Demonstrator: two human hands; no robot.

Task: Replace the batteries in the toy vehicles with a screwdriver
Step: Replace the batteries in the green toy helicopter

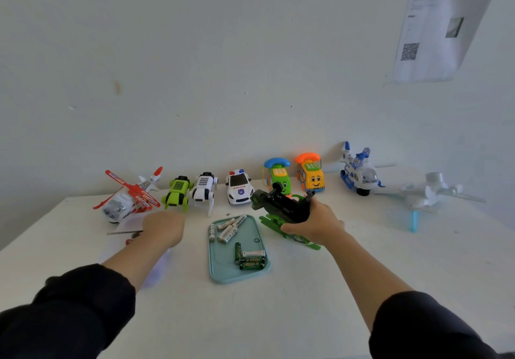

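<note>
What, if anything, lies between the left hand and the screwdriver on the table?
Nothing visible. The left hand hovers just right of the screwdriver, whose shaft points at it across bare table. The shaft's near end is hidden behind the hand. The right hand holds the green helicopter, clear of that path.

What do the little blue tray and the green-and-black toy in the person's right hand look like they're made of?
The tray looks like moulded plastic or silicone, judging by its matte pale teal colour and soft rounded rim; which one is unclear. The toy helicopter held by the right hand looks like hard plastic, given its thin, flat green skids and dull black body.
</note>
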